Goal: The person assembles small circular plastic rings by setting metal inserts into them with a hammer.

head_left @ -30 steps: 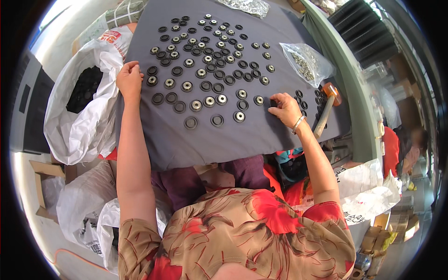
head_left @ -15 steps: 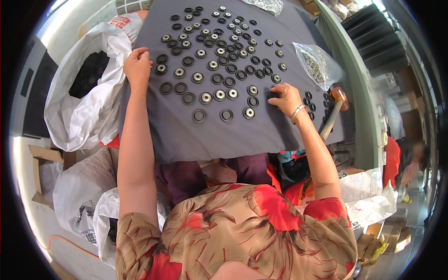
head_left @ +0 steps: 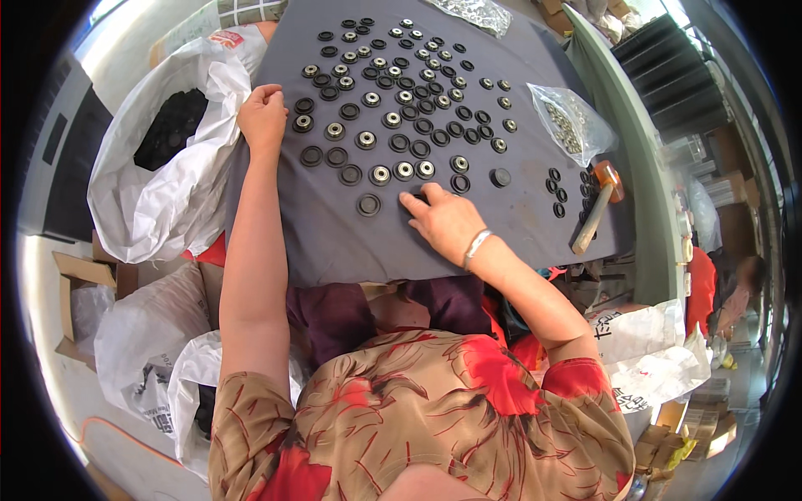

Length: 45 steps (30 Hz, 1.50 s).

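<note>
My left hand [head_left: 263, 117] rests at the table's left edge beside the white sack, its fingers curled closed. What they hold, if anything, is hidden. Near the front middle of the table, my right hand [head_left: 451, 224] has thumb and fingers closed around a black ring [head_left: 415, 193], mostly covered by the hand. Many black rings lie spread over the grey cloth. Some are bare, such as the black ring [head_left: 368, 204] to the left; others have a metal bearing [head_left: 381, 175] seated in the centre. A black disc [head_left: 500, 177] lies alone right of my right hand.
A white sack [head_left: 125, 209] of black parts stands left of the cloth-covered table [head_left: 334, 250]. On the right lie a clear bag of metal parts [head_left: 568, 125], a mallet [head_left: 603, 196] with an orange head, and small columns of black rings [head_left: 560, 194]. Another clear bag [head_left: 476, 12] lies far back.
My right hand has moved left from the right part of the cloth to a ring near the front middle. The black disc now lies uncovered where the hand was. My left hand stays closed.
</note>
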Motion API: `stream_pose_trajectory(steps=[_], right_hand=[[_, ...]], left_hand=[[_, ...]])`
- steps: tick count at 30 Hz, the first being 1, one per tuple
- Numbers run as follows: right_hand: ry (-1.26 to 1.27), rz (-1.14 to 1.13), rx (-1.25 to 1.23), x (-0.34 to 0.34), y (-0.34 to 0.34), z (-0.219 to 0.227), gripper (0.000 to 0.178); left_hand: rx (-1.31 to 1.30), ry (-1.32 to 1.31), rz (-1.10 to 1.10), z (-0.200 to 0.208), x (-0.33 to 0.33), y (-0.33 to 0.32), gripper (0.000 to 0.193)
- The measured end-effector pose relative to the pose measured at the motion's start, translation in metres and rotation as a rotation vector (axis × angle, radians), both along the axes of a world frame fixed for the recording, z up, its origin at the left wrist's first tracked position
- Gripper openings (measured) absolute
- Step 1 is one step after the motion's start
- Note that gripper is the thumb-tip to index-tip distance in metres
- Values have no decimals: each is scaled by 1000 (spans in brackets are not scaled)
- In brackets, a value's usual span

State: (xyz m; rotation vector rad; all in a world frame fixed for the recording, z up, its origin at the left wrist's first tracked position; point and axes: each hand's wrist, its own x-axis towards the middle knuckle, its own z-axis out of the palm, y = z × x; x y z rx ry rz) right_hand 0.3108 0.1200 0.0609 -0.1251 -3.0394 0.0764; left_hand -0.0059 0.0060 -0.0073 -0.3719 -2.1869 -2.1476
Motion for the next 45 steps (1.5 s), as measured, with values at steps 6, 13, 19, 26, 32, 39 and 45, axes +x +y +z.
stream_pose_trajectory(steps=[6,13,19,26,32,39,45], right_hand=[[241,6,-278,15,-6,-9,25],[420,-27,-82,36,-1,-25,33],[94,93,55,42,-2,-5,42],[-68,29,-139,46,9,0,46],[-1,43,-15,55,4,-5,41],[7,67,-30,51,2,0,42],[72,-16,-178,53,11,6,39]], left_hand=[[-7,8,16,1,1,-2,17],[-28,26,26,2,0,1,18],[-60,20,37,2,1,-2,19],[-45,22,24,-1,-3,-2,20],[-23,14,14,0,-1,1,19],[-13,4,16,-2,-2,-2,18],[-43,34,19,0,-2,0,19]])
